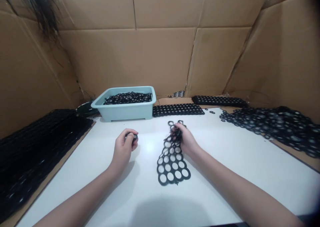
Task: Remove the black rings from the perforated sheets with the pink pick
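My right hand [185, 138] is closed around the upper end of a black sheet of joined rings [174, 167]. The sheet is bunched in my fingers and spreads out toward me, its near rows lying flat on the white table [112, 193]. A few rings poke out above the grip. Left of it, my left hand [126, 145] is curled with thumb and fingers pressed round small black rings [134, 137], partly hidden by the fingers.
A light blue basin [126, 113] full of black rings stands at the back. Ring sheets [178, 110] lie beside it. Rings are heaped [277, 123] at the right; black sheets [42, 143] are piled at the left. Cardboard walls [130, 57] enclose the table.
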`<state>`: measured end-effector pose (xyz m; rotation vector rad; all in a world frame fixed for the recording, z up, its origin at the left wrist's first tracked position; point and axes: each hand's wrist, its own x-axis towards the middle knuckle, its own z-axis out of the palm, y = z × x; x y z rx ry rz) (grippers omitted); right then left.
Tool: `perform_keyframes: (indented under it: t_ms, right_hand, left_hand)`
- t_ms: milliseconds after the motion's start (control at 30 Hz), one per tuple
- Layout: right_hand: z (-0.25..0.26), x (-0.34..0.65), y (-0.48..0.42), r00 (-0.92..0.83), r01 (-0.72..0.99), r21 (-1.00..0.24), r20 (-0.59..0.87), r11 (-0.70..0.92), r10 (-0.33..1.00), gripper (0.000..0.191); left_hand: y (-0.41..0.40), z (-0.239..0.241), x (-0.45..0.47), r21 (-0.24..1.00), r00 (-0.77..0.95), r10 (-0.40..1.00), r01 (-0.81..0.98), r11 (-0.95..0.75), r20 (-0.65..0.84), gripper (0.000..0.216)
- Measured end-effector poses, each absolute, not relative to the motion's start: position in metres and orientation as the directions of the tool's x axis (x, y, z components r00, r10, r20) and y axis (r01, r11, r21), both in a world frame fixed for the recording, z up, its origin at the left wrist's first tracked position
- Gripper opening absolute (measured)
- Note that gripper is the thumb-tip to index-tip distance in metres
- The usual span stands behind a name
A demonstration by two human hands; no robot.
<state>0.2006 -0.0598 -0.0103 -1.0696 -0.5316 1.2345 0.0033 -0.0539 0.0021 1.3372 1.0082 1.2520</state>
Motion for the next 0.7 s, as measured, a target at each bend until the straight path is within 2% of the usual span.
perform_keyframes:
  t_ms: [100,167,367,700]
  right_hand:
    - [-0.013,0.188,-0.067,0.090,-0.360,-0.922,-0.187,-0.143,0.978,0.023]
    - [-0.015,0.182,-0.071,0.032,-0.345,-0.928,-0.160,-0.139,0.987,0.025]
    - [-0.015,0.187,-0.067,0.043,-0.399,-0.903,-0.194,-0.161,0.980,0.027]
    - [-0.025,0.188,-0.062,0.006,-0.484,-0.865,-0.158,-0.135,0.987,0.030]
  left_hand:
    - [-0.049,-0.004,0.007,0.997,0.136,0.988,-0.043,-0.064,0.069,0.014]
    - [-0.048,-0.008,0.010,0.998,0.158,0.987,-0.052,-0.028,0.036,0.017]
    - [-0.051,-0.009,0.010,0.996,0.194,0.981,-0.086,0.032,-0.015,0.017]
    - [-0.045,-0.015,0.008,0.913,0.379,0.906,-0.269,0.305,-0.191,0.020]
